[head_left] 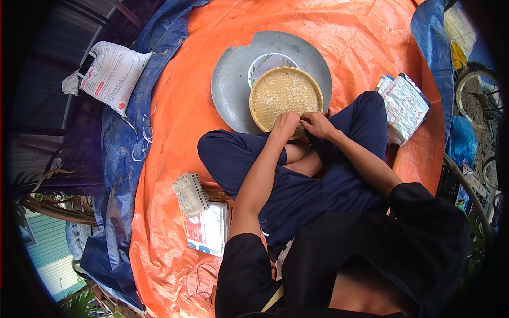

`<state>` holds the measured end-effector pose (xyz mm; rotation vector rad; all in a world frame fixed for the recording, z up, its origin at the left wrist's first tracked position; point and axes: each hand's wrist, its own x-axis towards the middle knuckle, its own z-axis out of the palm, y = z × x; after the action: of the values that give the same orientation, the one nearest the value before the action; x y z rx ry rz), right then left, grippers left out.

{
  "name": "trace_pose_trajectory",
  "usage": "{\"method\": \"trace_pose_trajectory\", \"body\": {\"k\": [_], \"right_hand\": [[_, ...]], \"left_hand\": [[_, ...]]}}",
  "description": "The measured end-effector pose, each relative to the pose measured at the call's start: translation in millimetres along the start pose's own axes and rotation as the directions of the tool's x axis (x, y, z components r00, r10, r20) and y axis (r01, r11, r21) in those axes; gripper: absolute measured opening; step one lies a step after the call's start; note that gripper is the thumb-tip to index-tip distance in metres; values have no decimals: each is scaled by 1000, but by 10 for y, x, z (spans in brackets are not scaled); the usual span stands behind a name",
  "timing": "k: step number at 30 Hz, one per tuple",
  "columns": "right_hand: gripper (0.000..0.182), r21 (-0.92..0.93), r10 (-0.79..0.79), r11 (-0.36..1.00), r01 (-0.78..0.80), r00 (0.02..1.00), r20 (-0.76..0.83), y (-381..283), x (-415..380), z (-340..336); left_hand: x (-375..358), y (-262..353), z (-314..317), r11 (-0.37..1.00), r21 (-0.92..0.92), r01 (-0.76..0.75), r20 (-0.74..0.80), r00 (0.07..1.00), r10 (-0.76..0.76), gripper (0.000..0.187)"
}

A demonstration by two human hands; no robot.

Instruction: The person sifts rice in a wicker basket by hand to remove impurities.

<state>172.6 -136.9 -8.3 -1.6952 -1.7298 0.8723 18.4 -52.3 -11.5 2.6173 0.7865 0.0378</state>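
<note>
A round woven bamboo tray [286, 95] with a pale rim rests in front of my crossed legs, with pale grains or flakes scattered over its mesh. Under its far side is a white bowl [260, 64] with a green leaf pattern. Both are over a wide grey metal tray [228, 85]. My left hand [287, 124] is at the near rim of the bamboo tray, fingers curled together. Close beside it, my right hand [316, 124] has its fingers pinched together near the same rim. What lies between the fingertips is too small to make out.
An orange tarp [175, 143] covers the ground, edged by a blue tarp [119, 175]. A white printed sack [114, 74] lies at the upper left. Folded sacks [405, 108] are by my right knee. A notebook [191, 194] lies on a printed packet [209, 230] to my left.
</note>
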Motion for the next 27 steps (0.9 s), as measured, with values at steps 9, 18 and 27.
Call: {"method": "trace_pose_trajectory", "body": {"k": [9, 18, 27], "right_hand": [[31, -17, 15, 1000, -14, 1000, 22, 18, 11, 1], [30, -1, 15, 1000, -15, 1000, 3, 1, -4, -8], [29, 5, 20, 1000, -20, 1000, -13, 21, 5, 10]], "left_hand": [[3, 2, 4, 1000, -3, 19, 16, 1000, -19, 14], [3, -20, 20, 999, -11, 35, 31, 999, -34, 14], [-6, -24, -2, 1000, 15, 11, 10, 1000, -11, 10]]}}
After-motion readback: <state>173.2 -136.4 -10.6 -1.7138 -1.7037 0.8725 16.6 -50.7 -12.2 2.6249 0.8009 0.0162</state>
